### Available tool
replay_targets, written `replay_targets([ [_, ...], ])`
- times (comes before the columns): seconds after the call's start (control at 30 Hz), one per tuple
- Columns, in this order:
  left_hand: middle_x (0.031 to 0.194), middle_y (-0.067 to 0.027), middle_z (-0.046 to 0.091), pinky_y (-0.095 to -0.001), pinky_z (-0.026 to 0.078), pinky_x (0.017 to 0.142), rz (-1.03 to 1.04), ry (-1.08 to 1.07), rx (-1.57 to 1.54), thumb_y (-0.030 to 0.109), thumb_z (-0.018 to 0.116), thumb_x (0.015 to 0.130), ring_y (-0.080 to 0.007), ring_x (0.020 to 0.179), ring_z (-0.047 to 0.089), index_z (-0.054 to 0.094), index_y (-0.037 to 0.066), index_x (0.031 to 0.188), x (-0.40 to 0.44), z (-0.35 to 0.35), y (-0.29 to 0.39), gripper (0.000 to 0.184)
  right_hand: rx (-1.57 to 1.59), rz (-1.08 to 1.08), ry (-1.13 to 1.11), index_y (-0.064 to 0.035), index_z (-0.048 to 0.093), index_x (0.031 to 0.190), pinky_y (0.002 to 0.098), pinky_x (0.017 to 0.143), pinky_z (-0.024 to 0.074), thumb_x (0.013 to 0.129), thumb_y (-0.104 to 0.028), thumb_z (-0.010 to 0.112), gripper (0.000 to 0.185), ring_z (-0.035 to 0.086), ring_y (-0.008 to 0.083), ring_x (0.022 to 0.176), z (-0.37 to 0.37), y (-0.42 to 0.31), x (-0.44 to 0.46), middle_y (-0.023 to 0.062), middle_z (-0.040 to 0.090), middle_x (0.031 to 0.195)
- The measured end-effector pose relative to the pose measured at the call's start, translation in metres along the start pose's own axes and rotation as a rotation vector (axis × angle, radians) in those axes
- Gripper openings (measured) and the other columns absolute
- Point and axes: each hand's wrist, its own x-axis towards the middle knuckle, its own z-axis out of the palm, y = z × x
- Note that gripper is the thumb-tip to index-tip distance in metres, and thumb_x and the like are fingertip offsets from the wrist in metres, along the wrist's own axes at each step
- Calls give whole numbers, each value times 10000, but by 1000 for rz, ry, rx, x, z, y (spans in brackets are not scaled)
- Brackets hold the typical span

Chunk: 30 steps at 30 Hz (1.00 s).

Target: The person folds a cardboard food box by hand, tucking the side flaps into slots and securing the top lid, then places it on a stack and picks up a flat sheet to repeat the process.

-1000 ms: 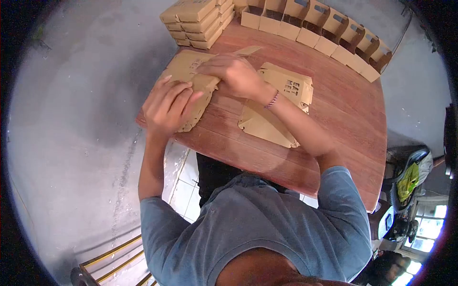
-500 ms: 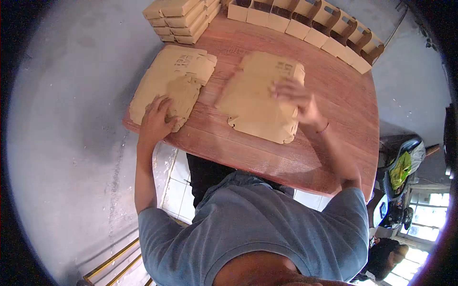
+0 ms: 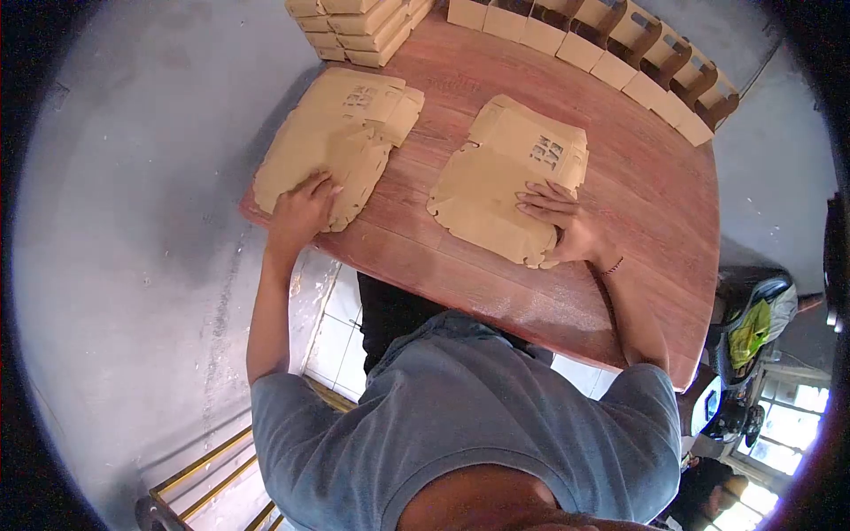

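Two flat, unfolded brown cardboard box blanks lie on the wooden table. On the left blank (image 3: pixel 341 133), which bears dark printed lettering, my left hand (image 3: pixel 305 208) rests near its front edge with the fingers slightly bent and apart. The right blank (image 3: pixel 487 190) has "EAT ME!" printed near its right side. My right hand (image 3: pixel 558 217) lies over that blank's right part, fingers spread, palm down. The thumb of my right hand is partly hidden. Neither hand is wrapped round anything.
Folded brown boxes stand in a stack (image 3: pixel 363 31) at the table's back left. A row of open cardboard carriers with handles (image 3: pixel 611 75) lines the back right edge. The reddish table (image 3: pixel 655 239) meets a grey wall on the left. A person (image 3: pixel 708 491) is at the lower right.
My right hand has come down onto the right blank, toward its near right part. That blank has turned slightly and its lettering shows sharper. My left hand stays on the left blank.
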Motion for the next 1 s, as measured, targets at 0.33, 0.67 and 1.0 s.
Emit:
replay_targets([
  [0.33, 961, -60, 659, -391, 555, 622, 7, 342, 176, 190, 620, 914, -278, 746, 679, 636, 83, 933, 14, -26, -5, 110, -231, 118, -209, -119, 405, 1480, 626, 1180, 63, 588, -724, 760, 1135, 216, 343, 1473, -28, -51, 12, 135, 337, 1554],
  [0.67, 888, -40, 661, -330, 533, 590, 181, 758, 74, 178, 639, 907, -228, 736, 662, 623, 129, 918, 96, -119, 88, 52, 475, 306, 352, -81, 341, 1499, 473, 1015, 440, 941, -387, 625, 697, 574, 353, 1206, -40, -16, 7, 221, 528, 1381],
  [1.0, 919, -71, 671, -330, 555, 807, 629, 396, -345, 281, 660, 865, -217, 896, 674, 614, 109, 872, 82, 12, 253, 178, 269, 833, 214, -53, 295, 1496, 422, 938, 513, 955, -337, 566, 669, 643, 371, 1078, -71, -4, -3, 283, 516, 1348],
])
